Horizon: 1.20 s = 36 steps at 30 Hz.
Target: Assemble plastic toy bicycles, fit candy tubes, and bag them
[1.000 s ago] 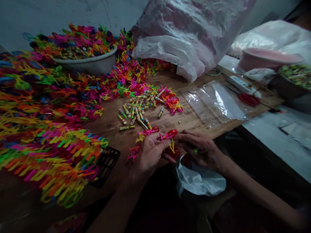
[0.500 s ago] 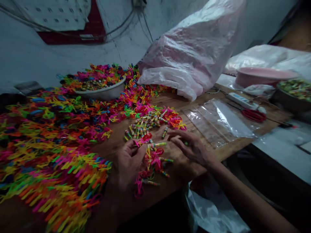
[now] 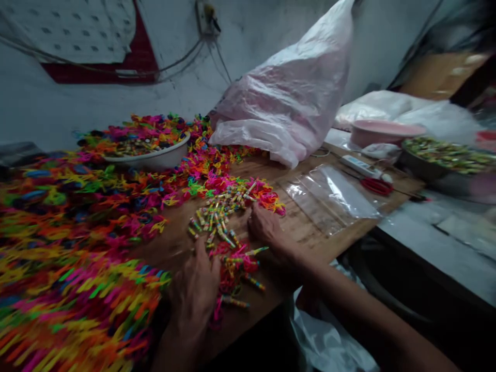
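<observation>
A loose pile of small striped tubes (image 3: 220,214), mostly yellow and green, lies on the wooden table in front of me. My left hand (image 3: 198,281) is at the near left side of this pile, its index finger and thumb apart and no item visible in it. At the right edge of the pile, my right hand (image 3: 265,225) is curled downward; its fingertips are hidden, so what it pinches does not show. Between the hands and nearer to me sits a cluster of pink and red plastic loops (image 3: 232,271) with several striped tubes sticking out to the right.
Bright plastic loops (image 3: 89,206) are heaped across the left side, around a white basin (image 3: 163,157). Behind stands a big translucent bag (image 3: 282,98). Flat clear bags (image 3: 329,199), red-handled scissors (image 3: 375,186), a power strip (image 3: 360,166) and a pink tub (image 3: 383,133) are at right.
My right hand has moved left and forward to the tube pile. The left hand has let go of the pink and red loops and reaches toward the tubes. The view has turned slightly right.
</observation>
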Each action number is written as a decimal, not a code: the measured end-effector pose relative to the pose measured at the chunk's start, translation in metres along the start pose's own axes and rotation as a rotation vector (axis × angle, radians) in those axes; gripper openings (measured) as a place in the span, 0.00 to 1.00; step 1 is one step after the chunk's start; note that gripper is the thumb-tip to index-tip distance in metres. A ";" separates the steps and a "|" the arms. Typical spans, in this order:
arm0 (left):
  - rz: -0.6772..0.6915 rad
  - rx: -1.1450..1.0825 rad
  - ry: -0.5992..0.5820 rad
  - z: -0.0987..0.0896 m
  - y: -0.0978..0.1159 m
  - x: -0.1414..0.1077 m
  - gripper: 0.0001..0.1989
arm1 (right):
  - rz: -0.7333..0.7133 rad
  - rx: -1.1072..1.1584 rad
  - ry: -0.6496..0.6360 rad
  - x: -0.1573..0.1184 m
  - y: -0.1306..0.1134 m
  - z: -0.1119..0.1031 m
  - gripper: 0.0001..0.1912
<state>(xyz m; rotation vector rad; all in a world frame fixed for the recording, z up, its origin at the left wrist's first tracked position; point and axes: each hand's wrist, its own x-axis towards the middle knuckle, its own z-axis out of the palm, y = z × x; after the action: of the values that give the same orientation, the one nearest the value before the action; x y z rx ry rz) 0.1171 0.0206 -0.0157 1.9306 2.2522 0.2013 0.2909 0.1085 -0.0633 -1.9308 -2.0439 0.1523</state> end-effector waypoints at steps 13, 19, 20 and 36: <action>0.406 -0.732 0.002 0.018 0.073 0.017 0.10 | 0.081 0.128 0.108 -0.010 0.095 -0.040 0.15; 0.312 -0.906 -0.210 0.029 0.084 0.026 0.12 | 0.096 0.101 0.049 -0.002 0.105 -0.026 0.15; 0.308 -0.918 -0.223 0.031 0.082 0.027 0.12 | 0.092 0.097 0.051 -0.003 0.104 -0.024 0.15; 0.165 -1.278 -0.084 0.017 0.060 0.043 0.22 | -0.271 0.249 0.323 -0.031 0.029 -0.060 0.16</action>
<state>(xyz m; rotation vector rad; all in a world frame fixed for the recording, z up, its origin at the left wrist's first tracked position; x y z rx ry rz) 0.1724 0.0726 -0.0217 1.2886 1.2455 1.1833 0.3381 0.0713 -0.0209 -1.4132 -1.9394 0.0252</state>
